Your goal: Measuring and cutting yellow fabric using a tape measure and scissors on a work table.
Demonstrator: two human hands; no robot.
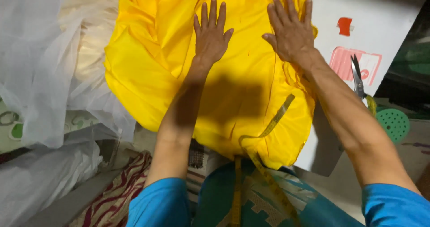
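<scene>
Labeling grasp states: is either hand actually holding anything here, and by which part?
Nothing is held. The left hand and right hand both lie flat, fingers spread, palms down on the yellow fabric. The scissors lie untouched.

A white, flat work table [394, 25] carries everything here, its bare top showing only to the right of the right hand [290, 29]. A bright yellow, shiny sheet of fabric [148, 70] lies spread over most of it, directly under both flat palms and reaching well past the left hand [211, 33], with its near edge hanging over the table's front. Just right of the right forearm lie steel scissors [357, 77], blades pointing away, resting on a pale pink printed paper [371, 62]. Beyond that, a small red scrap [344, 25] lies on the bare white surface, level with the right hand.
</scene>
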